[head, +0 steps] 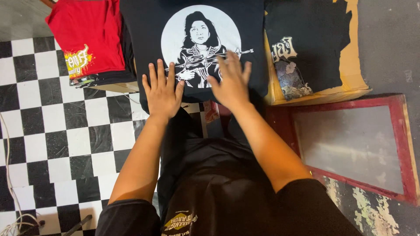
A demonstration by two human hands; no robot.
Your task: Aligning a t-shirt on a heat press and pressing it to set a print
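Observation:
A black T-shirt (144, 30) with a round white print of a long-haired figure lies spread flat in front of me. My left hand (162, 91) rests palm down on the shirt's lower edge, fingers apart. My right hand (231, 82) presses flat on the lower right part of the print, slightly blurred. Neither hand holds anything.
A folded red shirt (87, 37) lies on a stack at the upper left. Another black printed shirt (306, 48) lies on cardboard (354, 65) at the right. A red-framed printing screen (354, 144) leans at the lower right. Black-and-white checkered floor (57, 140) is on the left, with a white cable (8, 183).

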